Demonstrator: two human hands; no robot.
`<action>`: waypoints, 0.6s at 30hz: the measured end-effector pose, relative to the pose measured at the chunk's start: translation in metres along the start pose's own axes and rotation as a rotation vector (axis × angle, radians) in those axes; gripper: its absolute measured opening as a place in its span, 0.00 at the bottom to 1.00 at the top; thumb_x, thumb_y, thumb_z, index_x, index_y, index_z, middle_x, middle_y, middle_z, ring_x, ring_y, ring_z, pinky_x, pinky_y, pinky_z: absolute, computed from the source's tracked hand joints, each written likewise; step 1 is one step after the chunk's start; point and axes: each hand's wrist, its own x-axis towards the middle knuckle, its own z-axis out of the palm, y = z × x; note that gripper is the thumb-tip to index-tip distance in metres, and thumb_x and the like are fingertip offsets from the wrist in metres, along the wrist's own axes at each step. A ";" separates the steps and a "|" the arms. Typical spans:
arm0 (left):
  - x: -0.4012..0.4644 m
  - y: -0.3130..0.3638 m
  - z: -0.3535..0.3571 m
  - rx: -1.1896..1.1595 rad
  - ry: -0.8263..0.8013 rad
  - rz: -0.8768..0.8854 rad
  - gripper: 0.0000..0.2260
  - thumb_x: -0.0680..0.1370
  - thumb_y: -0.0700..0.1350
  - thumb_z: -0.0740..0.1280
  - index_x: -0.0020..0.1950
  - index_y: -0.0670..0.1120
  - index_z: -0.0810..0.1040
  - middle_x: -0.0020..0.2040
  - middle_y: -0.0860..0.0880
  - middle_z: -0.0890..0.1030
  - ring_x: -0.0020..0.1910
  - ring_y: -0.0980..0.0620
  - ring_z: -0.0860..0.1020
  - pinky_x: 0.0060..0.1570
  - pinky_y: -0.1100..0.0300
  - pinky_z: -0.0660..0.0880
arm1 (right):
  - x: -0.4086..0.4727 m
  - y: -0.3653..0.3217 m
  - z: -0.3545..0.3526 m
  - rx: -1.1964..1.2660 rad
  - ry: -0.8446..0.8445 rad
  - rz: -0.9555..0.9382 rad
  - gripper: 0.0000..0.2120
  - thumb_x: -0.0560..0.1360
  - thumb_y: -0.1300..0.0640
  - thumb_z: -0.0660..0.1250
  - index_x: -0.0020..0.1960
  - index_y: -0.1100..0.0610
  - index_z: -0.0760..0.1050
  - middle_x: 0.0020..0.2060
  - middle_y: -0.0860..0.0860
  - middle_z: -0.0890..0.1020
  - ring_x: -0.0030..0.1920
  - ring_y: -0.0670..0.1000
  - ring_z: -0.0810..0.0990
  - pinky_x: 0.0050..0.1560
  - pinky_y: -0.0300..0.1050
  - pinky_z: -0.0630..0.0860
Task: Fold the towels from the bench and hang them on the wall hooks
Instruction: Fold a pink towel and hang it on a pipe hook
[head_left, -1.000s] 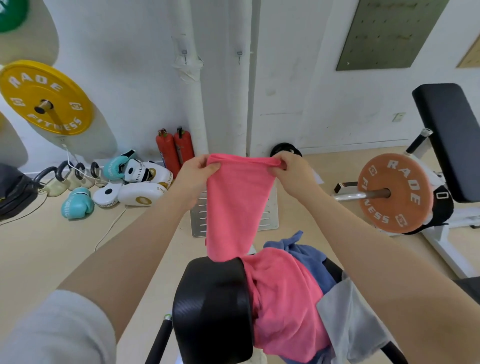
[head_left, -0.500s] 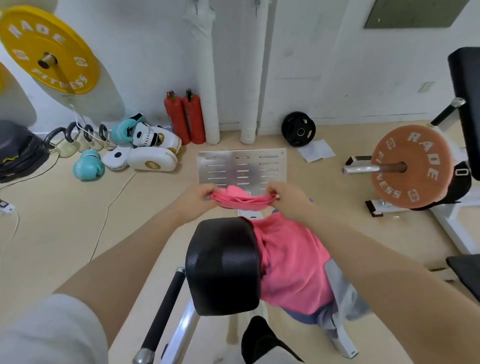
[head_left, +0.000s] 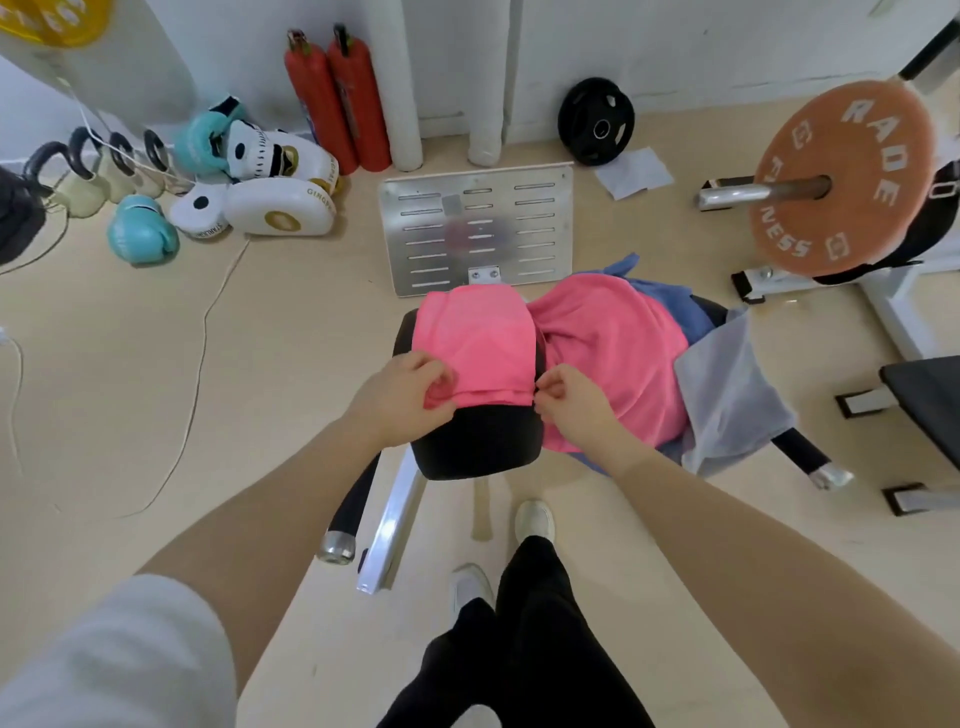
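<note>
I've brought the pink towel (head_left: 475, 345) down from the air and laid it on the black pad (head_left: 480, 441); my left hand (head_left: 402, 397) and right hand (head_left: 574, 400) still pinch its near corners, so folding can continue flat.

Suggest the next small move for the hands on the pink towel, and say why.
Probably fold the near edge away over the far half. The pink towel lies flat on the black pad, and the left hand and right hand pinch its near corners; it looks too long for hanging.
</note>
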 end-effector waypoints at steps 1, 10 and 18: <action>0.002 0.003 0.003 0.073 0.035 0.010 0.15 0.74 0.53 0.66 0.58 0.47 0.76 0.58 0.47 0.75 0.58 0.45 0.72 0.58 0.52 0.70 | -0.002 0.001 0.004 0.081 0.017 0.035 0.08 0.73 0.66 0.64 0.49 0.56 0.71 0.39 0.53 0.79 0.43 0.54 0.78 0.52 0.54 0.78; 0.036 0.031 0.032 0.207 0.117 0.195 0.15 0.76 0.52 0.65 0.57 0.44 0.73 0.57 0.45 0.73 0.54 0.44 0.71 0.49 0.54 0.66 | 0.003 0.004 0.026 0.166 0.175 -0.058 0.07 0.73 0.64 0.66 0.44 0.55 0.69 0.32 0.47 0.74 0.31 0.47 0.76 0.30 0.29 0.71; 0.048 0.038 0.038 0.167 0.170 0.118 0.09 0.77 0.47 0.62 0.55 0.45 0.72 0.53 0.46 0.74 0.51 0.46 0.71 0.44 0.58 0.62 | -0.012 0.004 0.015 0.045 0.192 -0.117 0.10 0.74 0.58 0.62 0.37 0.49 0.64 0.33 0.53 0.74 0.38 0.62 0.78 0.40 0.55 0.76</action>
